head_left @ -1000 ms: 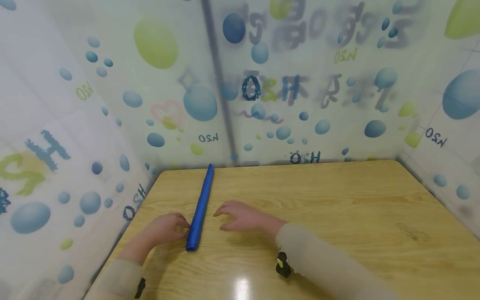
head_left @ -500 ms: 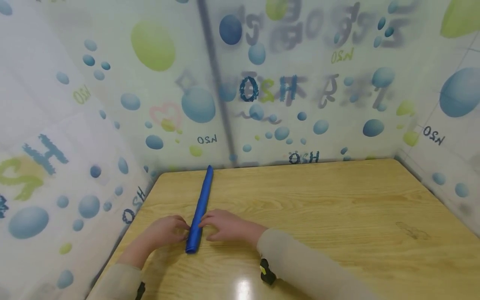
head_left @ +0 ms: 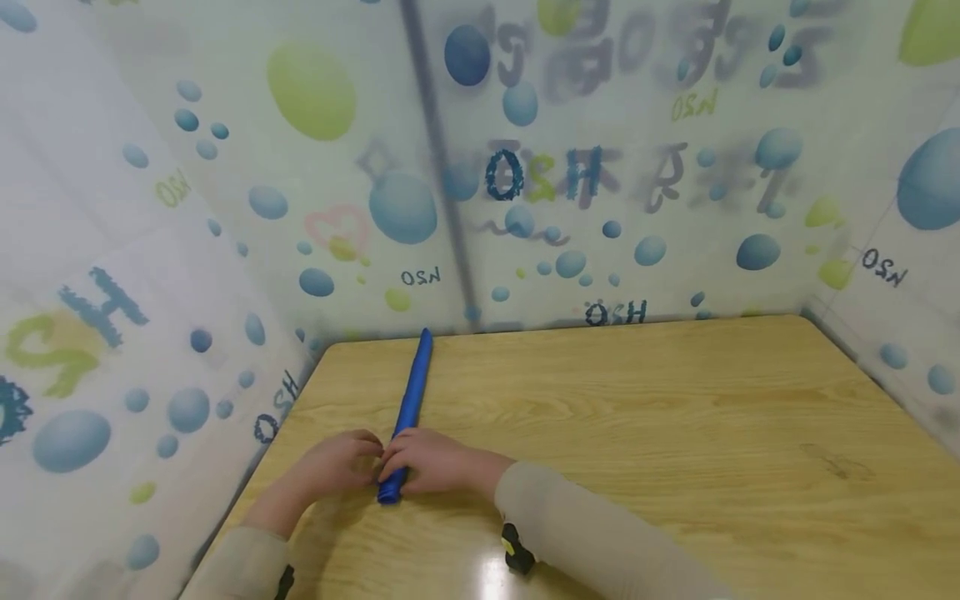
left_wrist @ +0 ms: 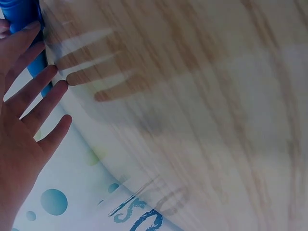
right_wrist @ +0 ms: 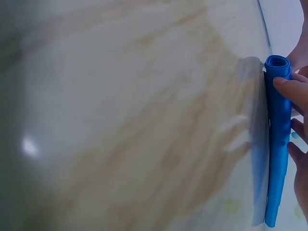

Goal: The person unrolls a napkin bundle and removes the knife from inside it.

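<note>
A pale curtain printed with blue and green bubbles and mirrored lettering closes in the wooden bench on its left, far and right sides, with a dark pole showing through behind the far side.

Along the bench's left edge the left hand lies low on the wood, its fingertips against the left side of the rolled blue cloth. The left wrist view shows its fingers straight and spread, the upper ones touching the roll, the others over the bench edge and curtain; it grips nothing.

The rolled blue cloth is a long, thin tube lying on the bench near the left edge, running from the near-left part of the bench towards the far-left corner, its far tip close to the curtain. Its near end shows the spiral of the roll.

Just right of it, the right hand rests over the near part of the roll, fingers bent over its top and pressing on it; the two hands almost meet across the cloth. A beige sleeve leads back towards the near edge, with a small black device at the wrist.
</note>
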A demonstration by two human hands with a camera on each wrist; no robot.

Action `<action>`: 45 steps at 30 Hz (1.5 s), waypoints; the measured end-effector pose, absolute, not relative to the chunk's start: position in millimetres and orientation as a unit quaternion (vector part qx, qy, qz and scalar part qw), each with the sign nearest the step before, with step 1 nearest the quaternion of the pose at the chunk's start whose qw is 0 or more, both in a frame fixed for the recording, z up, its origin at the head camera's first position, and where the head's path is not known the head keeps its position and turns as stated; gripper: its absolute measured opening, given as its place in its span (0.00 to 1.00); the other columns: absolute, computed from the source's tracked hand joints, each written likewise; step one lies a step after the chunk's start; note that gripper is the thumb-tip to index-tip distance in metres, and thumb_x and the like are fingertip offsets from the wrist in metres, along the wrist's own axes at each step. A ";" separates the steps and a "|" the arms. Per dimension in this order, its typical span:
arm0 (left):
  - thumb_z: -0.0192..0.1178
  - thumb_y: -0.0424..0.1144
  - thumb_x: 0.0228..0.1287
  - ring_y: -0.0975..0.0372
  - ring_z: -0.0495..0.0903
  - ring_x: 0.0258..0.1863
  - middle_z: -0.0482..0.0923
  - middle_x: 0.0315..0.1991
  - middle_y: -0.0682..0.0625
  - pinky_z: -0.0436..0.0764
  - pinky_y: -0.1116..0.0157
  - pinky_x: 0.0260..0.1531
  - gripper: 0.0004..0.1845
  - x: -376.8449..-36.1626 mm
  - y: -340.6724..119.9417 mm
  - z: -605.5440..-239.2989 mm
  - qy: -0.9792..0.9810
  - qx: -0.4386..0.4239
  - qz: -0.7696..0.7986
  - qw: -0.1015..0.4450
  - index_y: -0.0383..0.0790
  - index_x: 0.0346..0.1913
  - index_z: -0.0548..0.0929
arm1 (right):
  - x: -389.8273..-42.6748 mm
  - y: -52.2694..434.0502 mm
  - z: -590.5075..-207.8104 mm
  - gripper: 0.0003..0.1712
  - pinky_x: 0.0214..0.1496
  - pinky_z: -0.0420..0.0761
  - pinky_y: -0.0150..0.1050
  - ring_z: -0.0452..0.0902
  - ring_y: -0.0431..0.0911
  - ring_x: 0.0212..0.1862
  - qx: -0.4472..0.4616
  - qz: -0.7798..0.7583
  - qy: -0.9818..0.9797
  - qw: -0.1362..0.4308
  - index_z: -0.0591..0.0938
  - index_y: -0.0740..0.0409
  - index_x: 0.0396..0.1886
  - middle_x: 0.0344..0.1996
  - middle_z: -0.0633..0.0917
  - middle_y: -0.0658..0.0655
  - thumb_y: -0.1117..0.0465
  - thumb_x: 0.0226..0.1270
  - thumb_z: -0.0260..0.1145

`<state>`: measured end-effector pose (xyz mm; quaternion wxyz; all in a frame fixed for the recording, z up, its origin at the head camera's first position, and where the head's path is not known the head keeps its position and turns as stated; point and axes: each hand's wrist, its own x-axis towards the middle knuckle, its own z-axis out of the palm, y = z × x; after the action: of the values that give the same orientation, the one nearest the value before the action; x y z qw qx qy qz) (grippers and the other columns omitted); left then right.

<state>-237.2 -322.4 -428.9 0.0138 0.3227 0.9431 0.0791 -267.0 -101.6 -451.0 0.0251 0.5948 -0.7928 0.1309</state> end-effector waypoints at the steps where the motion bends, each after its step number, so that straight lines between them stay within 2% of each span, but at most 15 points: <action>1: 0.69 0.38 0.56 0.55 0.81 0.42 0.81 0.43 0.50 0.81 0.55 0.43 0.10 -237.4 -321.7 -429.5 0.943 0.323 0.079 0.013 0.42 0.42 0.86 | -267.1 -101.3 -451.0 0.21 0.65 0.62 0.28 0.68 0.40 0.62 0.595 0.132 -0.793 0.021 0.84 0.44 0.55 0.57 0.79 0.44 0.54 0.61 0.72; 8: 0.71 0.36 0.53 0.51 0.80 0.46 0.80 0.46 0.48 0.79 0.51 0.47 0.14 -238.9 -318.5 -431.6 0.948 0.302 0.096 0.026 0.40 0.44 0.85 | -268.7 -99.7 -451.9 0.22 0.63 0.62 0.26 0.68 0.39 0.60 0.607 0.105 -0.787 0.021 0.83 0.41 0.58 0.57 0.77 0.45 0.53 0.62 0.71; 16: 0.71 0.34 0.52 0.56 0.78 0.41 0.77 0.41 0.52 0.79 0.53 0.44 0.11 -241.1 -315.5 -433.0 0.945 0.292 0.140 0.044 0.42 0.39 0.84 | -266.5 -98.1 -448.4 0.20 0.63 0.61 0.24 0.68 0.40 0.60 0.608 0.128 -0.783 0.009 0.85 0.44 0.54 0.57 0.78 0.46 0.56 0.61 0.73; 21: 0.72 0.33 0.50 0.52 0.77 0.43 0.77 0.43 0.48 0.78 0.52 0.46 0.09 -241.8 -313.2 -433.9 0.930 0.323 0.168 0.040 0.43 0.34 0.83 | -265.9 -97.3 -447.6 0.19 0.63 0.61 0.25 0.67 0.41 0.62 0.602 0.143 -0.786 0.001 0.85 0.45 0.53 0.57 0.80 0.41 0.58 0.60 0.73; 29: 0.74 0.32 0.45 0.43 0.76 0.45 0.77 0.47 0.38 0.76 0.47 0.46 0.12 -243.6 -313.0 -441.1 0.915 0.361 0.177 0.021 0.45 0.28 0.80 | -266.0 -97.7 -448.1 0.18 0.62 0.61 0.25 0.68 0.40 0.59 0.605 0.130 -0.786 0.007 0.86 0.43 0.50 0.53 0.82 0.38 0.56 0.59 0.74; 35: 0.75 0.33 0.45 0.42 0.74 0.46 0.76 0.48 0.38 0.73 0.43 0.46 0.12 -243.0 -312.0 -440.9 0.916 0.355 0.182 0.030 0.47 0.29 0.80 | -269.2 -94.9 -445.1 0.21 0.61 0.63 0.25 0.66 0.40 0.59 0.602 0.135 -0.786 -0.036 0.86 0.44 0.53 0.56 0.80 0.39 0.64 0.59 0.72; 39: 0.74 0.33 0.46 0.45 0.73 0.45 0.76 0.46 0.42 0.72 0.45 0.46 0.12 -241.4 -310.7 -439.7 0.921 0.343 0.181 0.043 0.47 0.30 0.80 | -269.7 -91.9 -443.2 0.21 0.58 0.64 0.23 0.67 0.39 0.57 0.595 0.139 -0.791 -0.031 0.86 0.43 0.52 0.55 0.80 0.39 0.65 0.59 0.71; 45: 0.73 0.32 0.46 0.53 0.69 0.43 0.73 0.40 0.52 0.69 0.51 0.44 0.12 -242.2 -308.4 -438.2 0.918 0.349 0.184 0.047 0.49 0.31 0.81 | -270.5 -83.9 -441.2 0.15 0.54 0.63 0.22 0.66 0.38 0.52 0.609 0.117 -0.784 0.020 0.88 0.41 0.47 0.51 0.81 0.41 0.58 0.59 0.74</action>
<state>-242.2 -308.4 -438.2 0.0470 0.3486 0.9178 0.1843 -270.5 -83.9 -441.2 0.0195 0.6093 -0.7840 0.1169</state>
